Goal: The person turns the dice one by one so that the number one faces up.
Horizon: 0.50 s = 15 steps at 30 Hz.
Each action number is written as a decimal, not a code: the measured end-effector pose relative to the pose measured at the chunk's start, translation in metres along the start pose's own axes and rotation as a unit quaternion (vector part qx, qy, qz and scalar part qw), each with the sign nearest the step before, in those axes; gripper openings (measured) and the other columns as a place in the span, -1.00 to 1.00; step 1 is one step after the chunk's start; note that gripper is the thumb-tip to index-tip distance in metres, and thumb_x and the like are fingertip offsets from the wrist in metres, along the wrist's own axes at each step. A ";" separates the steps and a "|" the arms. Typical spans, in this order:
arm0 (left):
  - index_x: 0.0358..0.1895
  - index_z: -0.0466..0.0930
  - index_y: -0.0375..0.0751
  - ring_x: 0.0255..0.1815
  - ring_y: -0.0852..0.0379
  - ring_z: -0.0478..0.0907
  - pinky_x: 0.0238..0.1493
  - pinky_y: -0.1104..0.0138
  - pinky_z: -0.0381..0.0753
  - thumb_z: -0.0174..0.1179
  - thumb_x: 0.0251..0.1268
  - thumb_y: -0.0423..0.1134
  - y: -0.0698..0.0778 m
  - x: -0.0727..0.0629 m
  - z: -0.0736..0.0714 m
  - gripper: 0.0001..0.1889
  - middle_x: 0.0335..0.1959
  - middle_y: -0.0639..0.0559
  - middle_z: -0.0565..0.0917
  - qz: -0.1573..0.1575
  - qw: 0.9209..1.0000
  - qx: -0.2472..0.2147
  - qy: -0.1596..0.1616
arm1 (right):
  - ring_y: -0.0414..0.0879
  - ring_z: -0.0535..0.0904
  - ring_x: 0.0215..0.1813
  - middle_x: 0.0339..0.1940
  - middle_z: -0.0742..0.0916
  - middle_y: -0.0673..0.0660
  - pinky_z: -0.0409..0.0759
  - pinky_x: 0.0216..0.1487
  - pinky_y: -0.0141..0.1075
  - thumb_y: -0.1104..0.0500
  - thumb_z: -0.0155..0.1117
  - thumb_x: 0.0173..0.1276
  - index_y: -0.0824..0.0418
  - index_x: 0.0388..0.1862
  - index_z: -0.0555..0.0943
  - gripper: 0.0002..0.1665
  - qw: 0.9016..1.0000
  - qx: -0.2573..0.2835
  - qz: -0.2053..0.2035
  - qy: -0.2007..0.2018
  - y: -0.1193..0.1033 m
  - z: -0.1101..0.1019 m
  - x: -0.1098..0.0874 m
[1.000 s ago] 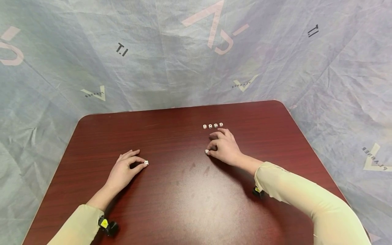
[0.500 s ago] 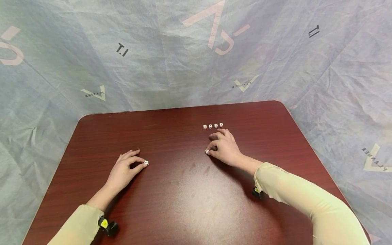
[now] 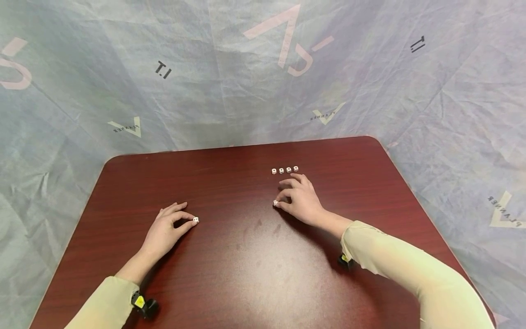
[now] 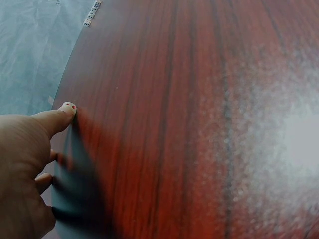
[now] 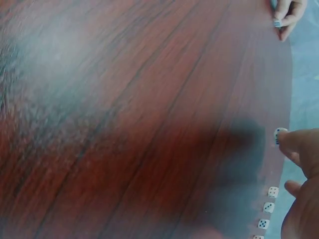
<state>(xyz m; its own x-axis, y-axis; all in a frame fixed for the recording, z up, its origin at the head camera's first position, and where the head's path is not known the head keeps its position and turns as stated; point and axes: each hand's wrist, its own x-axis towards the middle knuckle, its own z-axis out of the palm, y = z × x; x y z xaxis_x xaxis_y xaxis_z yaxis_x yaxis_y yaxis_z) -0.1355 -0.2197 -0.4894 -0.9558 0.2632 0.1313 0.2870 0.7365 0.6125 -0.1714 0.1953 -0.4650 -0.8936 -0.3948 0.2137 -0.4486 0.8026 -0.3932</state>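
On the left of the head view, my left hand [image 3: 162, 230] pinches a small white die [image 3: 196, 220] between thumb and index finger, low over the tabletop. Red pips show on that die [image 4: 69, 107] in the left wrist view. Farther right, my right hand [image 3: 302, 201] pinches another white die [image 3: 275, 203] at its thumb and index fingertips. Its other fingers spread toward the back, just short of a row of dice [image 3: 281, 171]. Dark pips mark the right-hand die [image 5: 279, 135] in the right wrist view, while the left hand [image 5: 291, 12] appears far off at the top.
The reddish-brown wooden table [image 3: 246, 265] has rounded back corners and a glare patch in the middle. Grey printed cloth [image 3: 222, 77] hangs behind it and at both sides. A black strap device [image 3: 144, 304] sits at the left wrist, another [image 3: 345, 260] at the right.
The die in my right hand has shifted very slightly left. My left hand and its die keep their place, and the dice row stays put. The head view has tilted a little.
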 end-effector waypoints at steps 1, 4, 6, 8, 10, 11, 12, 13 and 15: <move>-0.15 0.80 -0.01 0.51 -0.37 0.22 0.52 -0.30 0.00 0.45 0.30 -0.16 0.000 0.000 0.000 -0.88 0.37 -0.30 0.51 0.000 1.000 -0.001 0.000 | 0.28 0.22 0.52 0.26 0.67 0.15 0.00 0.54 0.26 -0.02 0.59 0.24 -0.10 -0.33 0.82 -0.91 1.000 0.009 0.004 0.002 0.000 0.000 0.000; -0.15 0.80 0.00 0.52 -0.36 0.22 0.52 -0.30 0.00 0.46 0.29 -0.16 0.000 0.000 0.001 -0.88 0.37 -0.29 0.51 0.000 1.000 0.000 0.001 | 0.26 0.20 0.52 0.28 0.66 0.14 0.04 0.52 0.24 -0.02 0.58 0.24 -0.12 -0.30 0.82 -0.91 0.999 0.039 0.019 0.010 0.000 -0.002 0.000; -0.15 0.80 0.00 0.52 -0.36 0.22 0.51 -0.30 0.00 0.46 0.30 -0.16 0.000 -0.001 0.001 -0.88 0.37 -0.29 0.51 0.000 1.000 -0.001 0.001 | 0.27 0.19 0.52 0.28 0.65 0.15 0.06 0.51 0.24 -0.01 0.58 0.25 -0.12 -0.28 0.83 -0.91 0.997 0.066 0.029 0.015 0.000 -0.004 0.000; -0.15 0.80 0.00 0.52 -0.36 0.22 0.51 -0.30 0.00 0.45 0.30 -0.16 0.000 -0.001 0.001 -0.88 0.37 -0.29 0.51 0.000 1.000 -0.001 0.002 | 0.29 0.18 0.52 0.28 0.66 0.17 0.06 0.51 0.24 0.01 0.58 0.26 -0.11 -0.27 0.83 -0.92 0.994 0.098 0.040 0.021 -0.001 -0.006 0.000; -0.15 0.80 0.00 0.51 -0.36 0.22 0.51 -0.30 0.00 0.45 0.30 -0.16 0.000 -0.001 0.002 -0.88 0.37 -0.29 0.51 0.001 1.000 -0.001 0.003 | 0.31 0.16 0.52 0.28 0.66 0.18 0.04 0.51 0.22 0.01 0.57 0.27 -0.10 -0.26 0.84 -0.92 0.989 0.136 0.053 0.026 -0.001 -0.008 0.001; -0.16 0.80 0.00 0.51 -0.36 0.22 0.51 -0.30 0.01 0.45 0.30 -0.15 0.000 -0.001 0.002 -0.88 0.37 -0.29 0.51 0.001 1.000 -0.001 0.004 | 0.32 0.15 0.52 0.28 0.66 0.18 0.03 0.51 0.21 0.02 0.57 0.27 -0.09 -0.25 0.84 -0.92 0.986 0.156 0.059 0.030 -0.002 -0.008 0.001; -0.16 0.79 0.00 0.51 -0.36 0.23 0.52 -0.29 0.01 0.45 0.30 -0.15 -0.001 -0.001 0.003 -0.88 0.37 -0.28 0.51 0.001 1.000 0.000 0.005 | 0.32 0.13 0.53 0.28 0.65 0.19 0.01 0.52 0.19 0.02 0.57 0.28 -0.08 -0.25 0.85 -0.91 0.982 0.174 0.065 0.033 -0.002 -0.009 0.001; -0.16 0.79 0.01 0.51 -0.36 0.23 0.52 -0.29 0.01 0.45 0.30 -0.14 -0.001 -0.001 0.003 -0.89 0.37 -0.28 0.51 0.001 1.000 -0.001 0.005 | 0.33 0.12 0.53 0.28 0.65 0.20 -0.01 0.52 0.19 0.03 0.56 0.28 -0.06 -0.24 0.85 -0.91 0.979 0.190 0.071 0.036 -0.001 -0.008 0.000; -0.16 0.79 0.01 0.51 -0.36 0.23 0.52 -0.28 0.01 0.45 0.30 -0.13 -0.001 -0.001 0.003 -0.88 0.37 -0.28 0.51 0.001 1.000 -0.001 0.006 | 0.32 0.12 0.53 0.29 0.64 0.22 -0.05 0.53 0.17 0.04 0.55 0.29 -0.03 -0.22 0.85 -0.89 0.973 0.215 0.079 0.039 -0.001 -0.007 0.000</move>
<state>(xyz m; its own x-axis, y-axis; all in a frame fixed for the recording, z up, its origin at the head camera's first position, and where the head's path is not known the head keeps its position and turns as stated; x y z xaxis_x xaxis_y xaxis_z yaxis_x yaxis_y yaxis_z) -0.1348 -0.2186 -0.4929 -0.9562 0.2566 0.1410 0.2879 0.7354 0.6134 -0.1711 0.1979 -0.4579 -0.9556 -0.2331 0.1802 -0.2857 0.5834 -0.7603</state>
